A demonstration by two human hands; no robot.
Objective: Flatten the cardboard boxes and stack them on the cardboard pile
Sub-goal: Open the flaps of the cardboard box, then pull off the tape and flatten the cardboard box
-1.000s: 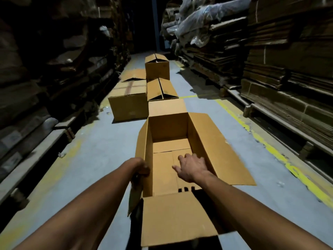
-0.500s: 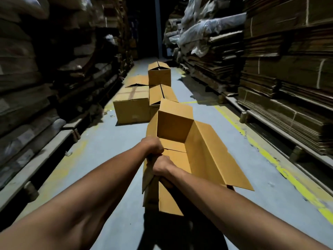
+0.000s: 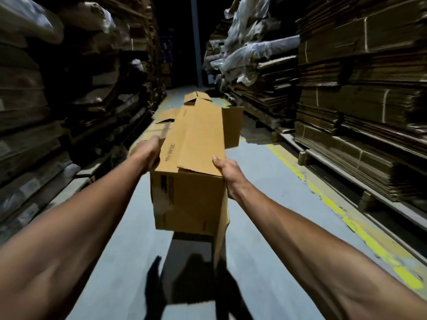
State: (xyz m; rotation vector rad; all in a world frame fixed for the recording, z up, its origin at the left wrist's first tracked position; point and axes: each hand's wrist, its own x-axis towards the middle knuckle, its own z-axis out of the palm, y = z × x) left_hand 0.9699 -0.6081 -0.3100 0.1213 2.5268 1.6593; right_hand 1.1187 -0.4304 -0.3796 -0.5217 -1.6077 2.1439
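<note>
Stacked flattened cardboard [image 3: 360, 125] walls both aisle sides at 3 and 9 o'clock; grey concrete floor [image 3: 265, 181] runs open down the middle, yellow line [image 3: 360, 232] at 4 o'clock. Brown corrugated box [image 3: 191, 162] held mid-air at centre, flaps loose, inside hidden. More boxes [image 3: 196, 98] on the floor at 12. Left hand [image 3: 147, 153] grips its left edge, right hand [image 3: 225, 169] its right edge, thumb on top.

You stand in a warehouse aisle: flattened cardboard stacks [image 3: 360, 116] (some under plastic wrap [image 3: 249, 51]) line both sides of the floor [image 3: 272, 181].
</note>
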